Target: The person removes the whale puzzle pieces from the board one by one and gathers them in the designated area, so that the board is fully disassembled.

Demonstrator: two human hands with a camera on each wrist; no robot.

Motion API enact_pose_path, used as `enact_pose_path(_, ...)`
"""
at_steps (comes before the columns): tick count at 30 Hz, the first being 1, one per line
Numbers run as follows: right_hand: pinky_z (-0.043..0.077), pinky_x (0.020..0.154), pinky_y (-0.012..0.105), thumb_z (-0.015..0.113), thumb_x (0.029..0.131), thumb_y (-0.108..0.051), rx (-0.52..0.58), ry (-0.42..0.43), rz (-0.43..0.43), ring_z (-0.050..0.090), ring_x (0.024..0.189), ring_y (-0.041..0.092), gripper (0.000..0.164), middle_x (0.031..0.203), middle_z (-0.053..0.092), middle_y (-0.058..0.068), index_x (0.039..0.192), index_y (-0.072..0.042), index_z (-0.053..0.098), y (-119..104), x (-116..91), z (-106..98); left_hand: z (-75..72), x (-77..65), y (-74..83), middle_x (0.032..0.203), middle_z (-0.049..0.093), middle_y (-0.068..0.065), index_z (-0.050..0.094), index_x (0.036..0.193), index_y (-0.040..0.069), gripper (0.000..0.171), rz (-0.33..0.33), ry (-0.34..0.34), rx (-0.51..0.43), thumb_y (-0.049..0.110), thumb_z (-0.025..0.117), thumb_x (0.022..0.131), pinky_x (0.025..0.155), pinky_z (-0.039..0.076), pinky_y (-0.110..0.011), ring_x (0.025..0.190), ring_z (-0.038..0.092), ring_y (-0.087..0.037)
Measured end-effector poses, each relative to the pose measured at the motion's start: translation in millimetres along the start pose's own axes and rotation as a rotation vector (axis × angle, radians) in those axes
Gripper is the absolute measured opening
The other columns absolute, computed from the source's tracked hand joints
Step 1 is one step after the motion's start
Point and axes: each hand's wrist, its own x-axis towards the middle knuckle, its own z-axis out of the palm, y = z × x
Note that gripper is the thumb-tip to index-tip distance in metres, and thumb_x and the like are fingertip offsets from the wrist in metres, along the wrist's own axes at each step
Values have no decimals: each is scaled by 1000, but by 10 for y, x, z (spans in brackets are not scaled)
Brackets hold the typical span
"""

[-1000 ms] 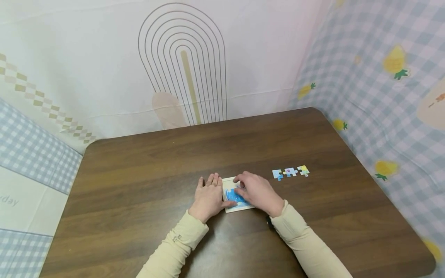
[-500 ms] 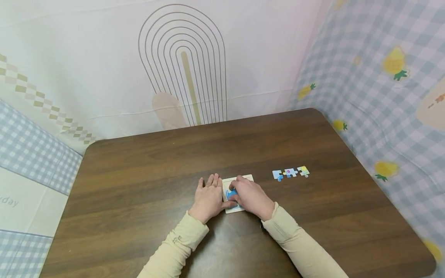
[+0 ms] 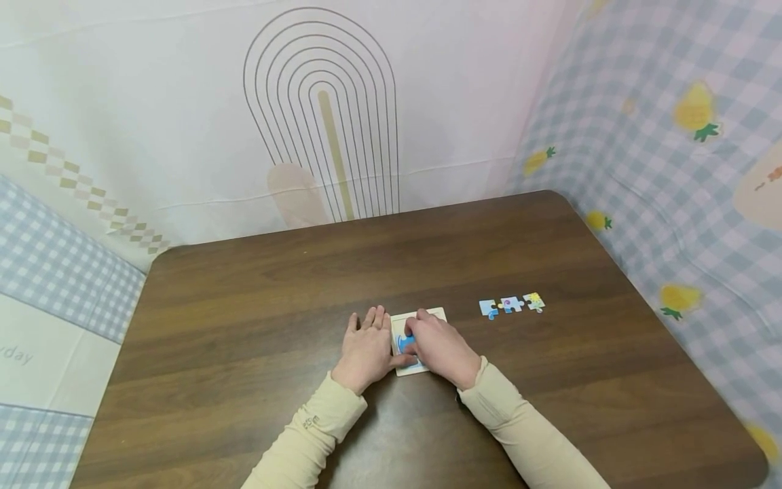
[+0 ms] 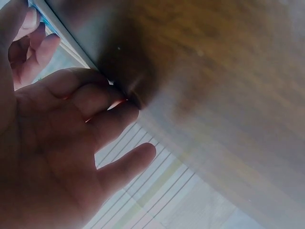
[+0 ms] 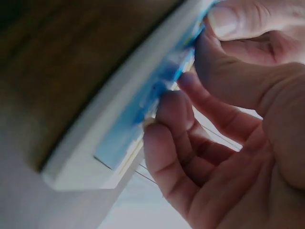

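Observation:
A pale puzzle tray (image 3: 437, 312) lies on the table in the middle of the head view, with blue puzzle pieces (image 3: 404, 342) inside it. My left hand (image 3: 363, 350) lies along the tray's left edge, fingers extended, thumb reaching over the near-left corner. Over the tray, my right hand (image 3: 444, 350) pinches a blue puzzle piece (image 5: 159, 88) with curled fingers and thumb, low against the tray. Much of this piece is covered by the fingers. The left wrist view shows the left palm (image 4: 52, 143) beside the tray's edge.
Three loose puzzle pieces lie right of the tray: a blue one (image 3: 487, 308), a lilac one (image 3: 510, 304) and a yellow-patterned one (image 3: 533, 301). The brown wooden table (image 3: 256, 305) meets patterned cloth (image 3: 452, 102) behind and at the right.
My right hand has shifted left and slightly down over the tray, uncovering its top right corner, then stayed nearly still. The left hand and loose pieces have kept their places.

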Motion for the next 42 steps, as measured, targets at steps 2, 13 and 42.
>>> enact_pose_path(2, 51, 69, 35, 79, 82, -14, -8, -8, -14, 53, 69, 17, 21, 85, 53, 5, 96, -4, 67, 12, -5, -1, -3, -4, 6, 149, 40, -17, 43, 143, -4, 102, 1, 9, 0, 75, 57, 79, 110, 26, -56, 140, 36, -28)
enact_pose_path(13, 49, 69, 33, 81, 79, -12, 12, -18, -23, 50, 68, 17, 24, 84, 51, 4, 94, -6, 64, 49, 9, 16, -11, 3, 15, 150, 38, -18, 42, 144, -4, 104, -8, -16, -6, 76, 55, 79, 111, 24, -56, 141, 34, -28)
enact_pose_path(42, 45, 61, 30, 77, 80, -1, 125, -53, 37, 47, 63, 17, 25, 88, 41, 6, 92, -8, 55, 27, 33, 0, -31, 7, 14, 149, 40, -18, 42, 144, -4, 104, -1, -19, 12, 76, 55, 79, 110, 26, -55, 140, 36, -29)
